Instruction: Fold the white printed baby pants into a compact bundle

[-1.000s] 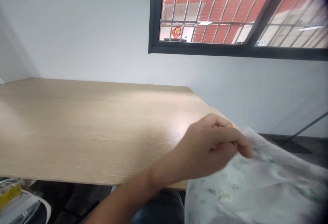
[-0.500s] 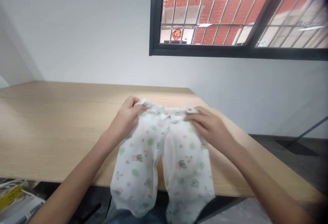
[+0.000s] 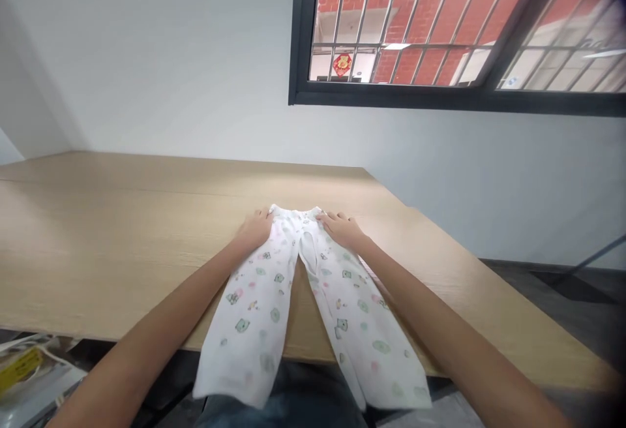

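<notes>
A pair of white children's pants (image 3: 274, 314) with green and pink animal prints lies with its waistband on the table. Its two legs spread apart and hang over the near edge. At the left end of the waistband, my left hand (image 3: 255, 229) is closed on the fabric, its fingertips partly hidden. My right hand (image 3: 345, 229) grips the right end of the waistband, with the thumb on top of the cloth. A fold runs down the inner side of the right leg.
The light wooden table (image 3: 122, 239) stretches far to the left, and its right edge slants away. Behind it stands a pale wall (image 3: 195, 62) with a barred window (image 3: 401, 95). Packaged items (image 3: 34, 376) sit below the table edge at lower left.
The waistband has gone farther forward and down onto the table. Both hands moved with it, and the right hand came inward. The legs now lie straighter and flatter.
</notes>
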`<control>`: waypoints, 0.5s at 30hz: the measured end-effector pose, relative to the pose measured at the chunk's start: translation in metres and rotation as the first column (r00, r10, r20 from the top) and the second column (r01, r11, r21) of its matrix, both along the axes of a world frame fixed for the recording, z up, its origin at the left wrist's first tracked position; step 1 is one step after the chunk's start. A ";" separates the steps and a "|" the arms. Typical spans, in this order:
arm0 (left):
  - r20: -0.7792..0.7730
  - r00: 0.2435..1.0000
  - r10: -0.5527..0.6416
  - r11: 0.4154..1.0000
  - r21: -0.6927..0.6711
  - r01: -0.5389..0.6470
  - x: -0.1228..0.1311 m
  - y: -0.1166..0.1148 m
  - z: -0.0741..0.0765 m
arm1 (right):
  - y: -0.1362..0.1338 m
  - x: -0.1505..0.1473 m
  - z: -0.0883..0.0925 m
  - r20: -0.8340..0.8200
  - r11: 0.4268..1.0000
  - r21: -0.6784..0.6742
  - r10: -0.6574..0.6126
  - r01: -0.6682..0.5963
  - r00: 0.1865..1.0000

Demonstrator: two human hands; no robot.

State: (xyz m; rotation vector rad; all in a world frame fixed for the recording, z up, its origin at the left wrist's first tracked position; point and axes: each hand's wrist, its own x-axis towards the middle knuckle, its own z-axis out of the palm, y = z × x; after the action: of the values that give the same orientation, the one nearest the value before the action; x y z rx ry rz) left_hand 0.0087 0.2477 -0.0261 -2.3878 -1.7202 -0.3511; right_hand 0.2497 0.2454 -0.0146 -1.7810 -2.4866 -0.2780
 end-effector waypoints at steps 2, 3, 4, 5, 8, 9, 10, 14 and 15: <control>-0.010 1.000 0.013 1.000 0.007 -0.013 0.004 0.013 0.002 | 0.009 0.002 -0.002 0.002 0.999 0.013 -0.040 0.040 0.999; -0.012 1.000 0.017 1.000 0.009 -0.017 0.005 0.017 0.002 | 0.012 0.003 -0.002 -0.001 0.999 0.017 -0.052 0.052 0.999; -0.012 1.000 0.018 1.000 0.010 -0.018 0.005 0.019 0.003 | 0.014 0.004 -0.002 -0.007 0.998 0.021 -0.058 0.058 0.998; -0.012 1.000 0.017 1.000 0.012 -0.017 0.006 0.020 0.004 | 0.015 0.005 -0.002 -0.015 0.998 0.027 -0.059 0.060 0.998; 0.000 1.000 -0.013 1.000 0.012 0.013 0.001 0.009 0.009 | 0.007 0.001 0.001 -0.052 0.997 0.071 -0.025 0.029 0.998; 0.008 0.999 -0.035 0.999 0.006 0.035 -0.001 0.001 0.012 | 0.001 -0.003 0.003 -0.067 0.996 0.088 0.001 0.005 0.998; 0.017 0.998 -0.063 0.998 -0.007 0.064 -0.004 -0.009 0.014 | -0.006 -0.010 0.005 -0.076 0.994 0.102 0.033 -0.026 0.997; 0.062 0.977 -0.203 0.974 -0.095 0.208 -0.018 -0.057 0.021 | -0.040 -0.051 0.013 -0.263 0.914 0.055 0.401 -0.401 0.878; 0.073 0.971 -0.229 0.965 -0.117 0.236 -0.021 -0.071 0.021 | -0.047 -0.063 0.014 -0.331 0.847 0.021 0.507 -0.530 0.796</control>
State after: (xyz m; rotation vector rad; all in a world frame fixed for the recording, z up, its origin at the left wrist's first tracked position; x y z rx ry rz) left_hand -0.0127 0.1765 -0.0056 -2.7056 -1.5280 -0.3587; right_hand 0.1863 0.1989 -0.0006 -0.9758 -2.6207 0.1379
